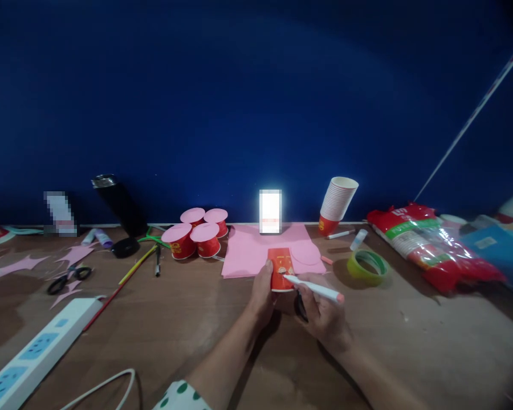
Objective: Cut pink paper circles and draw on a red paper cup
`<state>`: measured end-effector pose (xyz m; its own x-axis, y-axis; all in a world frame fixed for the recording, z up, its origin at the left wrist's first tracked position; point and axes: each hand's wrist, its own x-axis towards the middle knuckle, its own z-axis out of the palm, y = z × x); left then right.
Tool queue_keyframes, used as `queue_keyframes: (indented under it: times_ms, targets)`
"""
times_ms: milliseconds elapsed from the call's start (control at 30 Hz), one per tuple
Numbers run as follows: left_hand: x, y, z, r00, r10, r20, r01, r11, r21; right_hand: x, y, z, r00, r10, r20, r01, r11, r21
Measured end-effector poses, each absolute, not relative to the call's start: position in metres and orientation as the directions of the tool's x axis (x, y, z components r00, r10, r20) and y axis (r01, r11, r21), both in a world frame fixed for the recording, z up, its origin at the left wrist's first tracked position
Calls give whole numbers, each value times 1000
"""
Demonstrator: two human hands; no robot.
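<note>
Far left: pink paper scraps (pixel 29 263) are lying about, black-handled scissors (pixel 58 284) resting among them. A white power strip (pixel 38 345) is stretching across the near corner. A black flask (pixel 123 208) is standing at the back, near the blue wall (pixel 222 102). Next, a yellow stick (pixel 139 264) and a red stick (pixel 111 303) are lying slantwise, a dark pen (pixel 158 262) beside them. Four lidded cups (pixel 183 246), red with pink discs on top, are sitting in a cluster.

Centre: left hand (pixel 263 293) is gripping the red cup (pixel 277 263) by its left side, holding it in front of pink sheets (pixel 243 256), white rim facing the wearer. Right hand (pixel 325 319) is pinching a white marker (pixel 318 289), its tip pointing at the cup's printed face; whether it is touching, cannot tell.

Right: a cup stack (pixel 338 199) is standing at the back; yellow-green tape (pixel 354 270) is lying nearer. A red-and-clear bag (pixel 423 242) is slumping beyond.
</note>
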<state>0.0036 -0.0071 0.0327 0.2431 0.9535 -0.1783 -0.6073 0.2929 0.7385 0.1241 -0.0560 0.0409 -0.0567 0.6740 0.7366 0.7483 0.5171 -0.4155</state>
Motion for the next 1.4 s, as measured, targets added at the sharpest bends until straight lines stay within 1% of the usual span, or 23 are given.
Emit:
queue_keyframes:
  times_ms: [233,333,433,567,700,767,833,1033,1200,1400]
  targets:
    - [1,-11,40,209,960,-187,-588,276,760,127,-56,39,-29,687,726,755,491,-434]
    - [0,-12,41,213,964,-161,-570,257,781,127,-55,39,-22,686,727,760,484,-434]
    - [0,-11,38,218,964,-154,-555,253,793,128,-55,39,-7,699,715,760,469,-451]
    - [1,-8,31,215,958,-188,-543,277,793,128,-54,40,-8,698,716,757,472,-452]
    - [0,-6,27,200,965,-172,-526,254,812,129,-53,40,27,686,727,746,470,-472]
    - [0,-5,26,196,952,-236,-547,305,779,130,-53,40,53,695,717,732,461,-502]
    - [1,-2,23,210,941,-267,-572,339,747,130,-52,41,73,715,696,719,446,-533]
    - [1,0,20,277,925,-259,-597,377,708,130,-52,44,66,710,701,710,460,-533]
    - [-2,-2,24,314,921,-231,-623,384,682,130,-51,42,106,726,679,675,449,-586]
    - [-2,-1,24,316,911,-265,-628,410,661,129,-54,40,148,749,645,642,423,-639]
